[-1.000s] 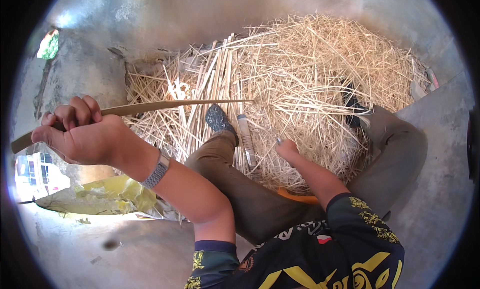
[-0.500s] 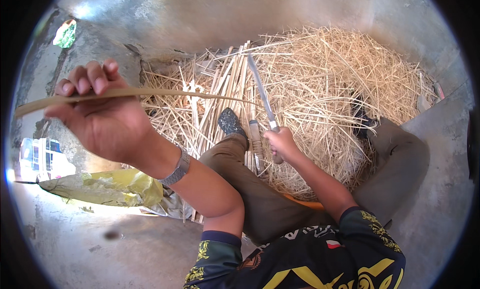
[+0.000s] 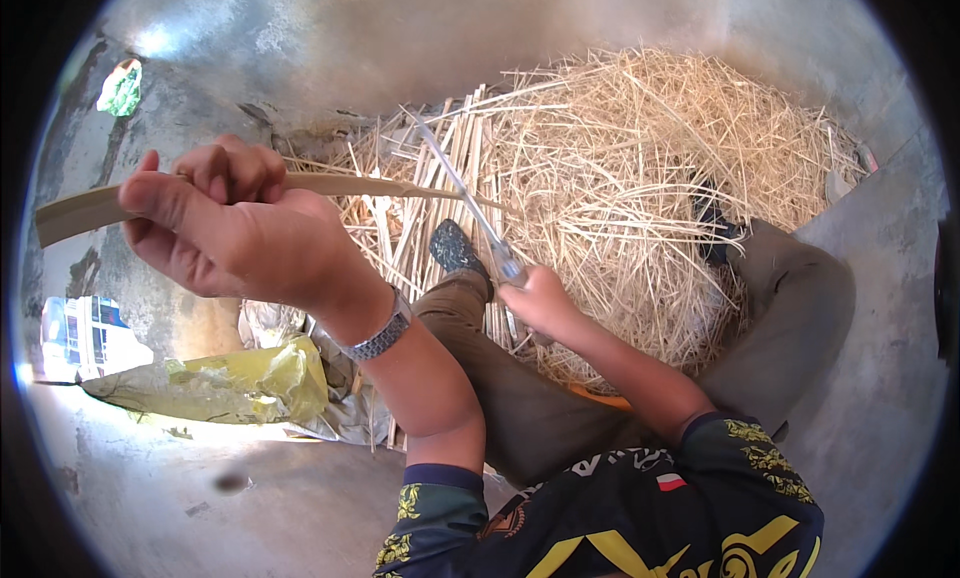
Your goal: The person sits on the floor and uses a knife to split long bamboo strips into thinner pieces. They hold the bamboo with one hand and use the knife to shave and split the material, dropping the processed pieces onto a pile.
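Observation:
Raised at the left, my left hand (image 3: 235, 228) is closed around a long bamboo strip (image 3: 350, 185). The strip runs past both sides of the hand and narrows toward its right end. My right hand (image 3: 540, 300) grips a long-bladed knife (image 3: 440, 155) by its handle, which the fingers mostly cover. The blade slants up to the left and crosses the thin part of the strip in this view. Whether the edge touches the strip I cannot tell.
A big heap of pale shavings (image 3: 640, 158) lies ahead and to the right, beside a bundle of long strips (image 3: 460, 143). My shoe (image 3: 457, 248) rests among them. A yellow sack (image 3: 250, 383) lies at the left. A concrete wall (image 3: 420, 38) stands behind.
My left hand has turned over and its fingers have curled in around the strip. The knife has swung left, so its blade now crosses the strip.

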The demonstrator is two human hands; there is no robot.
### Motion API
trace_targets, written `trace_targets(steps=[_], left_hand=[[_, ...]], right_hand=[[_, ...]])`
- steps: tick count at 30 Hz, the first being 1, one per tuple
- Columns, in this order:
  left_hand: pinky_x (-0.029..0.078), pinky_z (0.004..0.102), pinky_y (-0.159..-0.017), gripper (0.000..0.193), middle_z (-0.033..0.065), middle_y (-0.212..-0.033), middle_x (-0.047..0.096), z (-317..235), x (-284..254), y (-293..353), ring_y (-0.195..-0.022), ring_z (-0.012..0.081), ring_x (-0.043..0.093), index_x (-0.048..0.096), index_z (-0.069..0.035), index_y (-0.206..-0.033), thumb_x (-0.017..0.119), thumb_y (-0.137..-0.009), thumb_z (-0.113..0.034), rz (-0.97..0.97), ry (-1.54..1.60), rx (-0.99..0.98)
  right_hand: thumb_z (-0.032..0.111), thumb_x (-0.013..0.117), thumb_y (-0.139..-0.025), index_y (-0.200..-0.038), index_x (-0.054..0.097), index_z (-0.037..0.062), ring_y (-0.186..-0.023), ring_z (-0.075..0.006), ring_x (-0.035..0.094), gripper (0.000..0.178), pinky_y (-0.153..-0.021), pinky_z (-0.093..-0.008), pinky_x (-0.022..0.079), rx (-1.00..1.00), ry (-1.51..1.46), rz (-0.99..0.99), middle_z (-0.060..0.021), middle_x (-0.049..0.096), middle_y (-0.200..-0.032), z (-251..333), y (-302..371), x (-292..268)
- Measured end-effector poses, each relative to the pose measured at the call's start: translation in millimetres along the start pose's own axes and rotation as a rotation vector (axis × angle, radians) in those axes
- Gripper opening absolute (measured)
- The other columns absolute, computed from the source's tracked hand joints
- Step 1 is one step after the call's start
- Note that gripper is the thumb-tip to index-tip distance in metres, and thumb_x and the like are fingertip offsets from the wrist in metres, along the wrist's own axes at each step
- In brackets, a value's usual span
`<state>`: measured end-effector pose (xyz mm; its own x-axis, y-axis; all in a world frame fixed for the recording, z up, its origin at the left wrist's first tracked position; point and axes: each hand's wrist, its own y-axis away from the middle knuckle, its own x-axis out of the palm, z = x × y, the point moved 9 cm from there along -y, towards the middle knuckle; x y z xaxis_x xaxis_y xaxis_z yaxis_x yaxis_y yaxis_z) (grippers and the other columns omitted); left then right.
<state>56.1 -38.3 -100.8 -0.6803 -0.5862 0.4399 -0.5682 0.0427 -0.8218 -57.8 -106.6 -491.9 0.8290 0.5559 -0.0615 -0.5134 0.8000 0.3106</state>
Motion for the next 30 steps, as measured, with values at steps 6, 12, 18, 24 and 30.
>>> trace_targets(steps=[6,12,18,24,30], left_hand=[[0.021,0.0240,-0.047,0.026,-0.0033,-0.064,0.037,2.4,-5.1,-2.1,-0.052,0.0068,0.030,0.051,-0.012,-0.098,0.064,-0.101,-0.035,-0.005,0.016,-0.055],[0.021,0.0232,-0.046,0.026,-0.0036,-0.063,0.037,8.0,-11.8,-9.4,-0.052,0.0063,0.029,0.051,-0.012,-0.100,0.065,-0.100,-0.035,-0.081,0.000,-0.048],[0.021,0.0235,-0.046,0.025,-0.0043,-0.062,0.037,13.0,1.9,-2.3,-0.051,0.0064,0.029,0.053,-0.012,-0.098,0.064,-0.101,-0.034,-0.054,0.065,-0.089],[0.019,0.0227,-0.044,0.024,-0.0062,-0.061,0.034,8.5,12.0,-0.2,-0.051,0.0041,0.028,0.052,-0.012,-0.100,0.063,-0.102,-0.033,-0.049,0.016,-0.087],[0.022,0.0213,-0.044,0.028,-0.0056,-0.061,0.037,10.9,2.7,1.0,-0.051,0.0029,0.032,0.051,-0.012,-0.104,0.063,-0.101,-0.037,-0.128,-0.059,-0.040]], right_hand=[[0.021,0.067,-0.082,-0.076,0.062,-0.0023,-0.058,-0.0255,0.063,0.024,-0.058,-0.0409,0.048,-0.118,-0.018,-0.077,-0.0144,0.063,-0.064,17.5,7.2,9.2],[0.020,0.066,-0.082,-0.081,0.064,-0.0061,-0.059,-0.0262,0.064,0.027,-0.060,-0.0399,0.051,0.074,-0.018,0.029,-0.0149,0.065,-0.066,12.8,13.2,10.1],[0.020,0.068,-0.082,-0.083,0.067,-0.0065,-0.054,-0.0256,0.064,0.027,-0.054,-0.0429,0.051,0.120,-0.050,-0.042,-0.0165,0.065,-0.066,-52.6,-14.6,9.8],[0.016,0.064,-0.083,-0.066,0.058,-0.0030,-0.035,-0.0199,0.049,0.027,-0.036,-0.0394,0.040,0.196,-0.136,-0.061,-0.0106,0.053,-0.052,-29.3,-1.5,-8.9],[0.018,0.066,-0.082,-0.074,0.063,-0.0043,-0.065,-0.0276,0.065,0.024,-0.063,-0.0404,0.050,0.174,-0.012,-0.061,-0.0175,0.065,-0.068,-72.2,-21.6,8.1]])
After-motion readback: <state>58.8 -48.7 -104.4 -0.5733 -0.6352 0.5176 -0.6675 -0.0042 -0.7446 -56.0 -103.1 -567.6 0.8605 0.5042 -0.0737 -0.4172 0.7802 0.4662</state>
